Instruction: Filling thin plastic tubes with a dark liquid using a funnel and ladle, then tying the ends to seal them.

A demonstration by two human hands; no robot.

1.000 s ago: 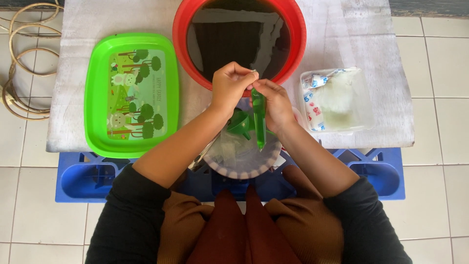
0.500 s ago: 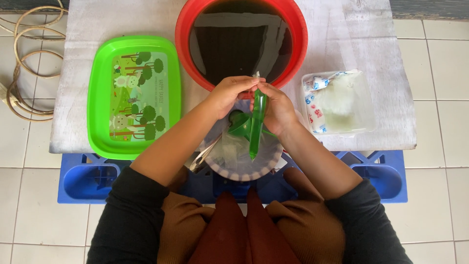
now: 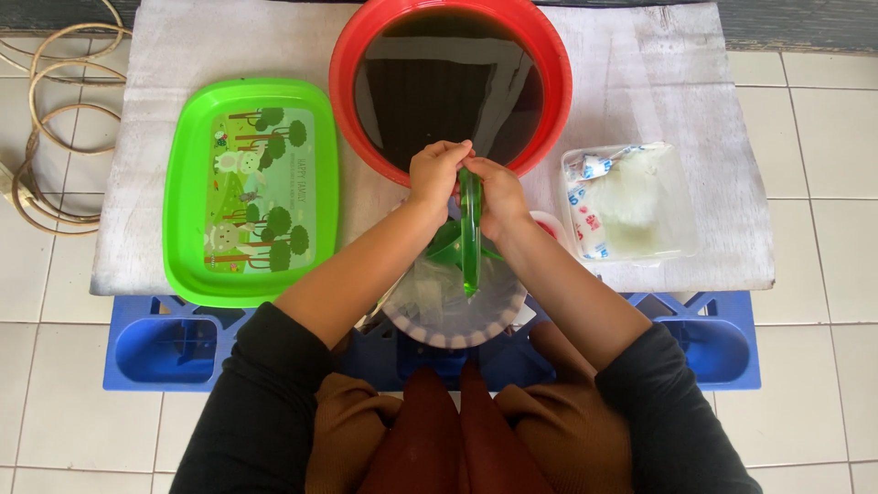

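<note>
My left hand (image 3: 436, 174) and my right hand (image 3: 498, 194) meet just in front of the red basin (image 3: 343, 82) of dark liquid. Both pinch the top of a long thin green-filled plastic tube (image 3: 471, 242), which hangs straight down between them. Under the tube stands a round bowl (image 3: 455, 311) with a dark-patterned rim, and a green funnel (image 3: 445, 244) rests in it. The tube's lower end hangs over the bowl.
A green picture tray (image 3: 249, 190) lies at the left on the whitish board (image 3: 668, 101). A clear box (image 3: 636, 203) with white bags sits at the right. A blue crate (image 3: 155, 343) is under the board. A coiled cable (image 3: 41, 128) lies on the tiled floor at the left.
The green tube was tilted beside my right hand; it hangs straight down from both hands in the middle. My hands stay close together at its top.
</note>
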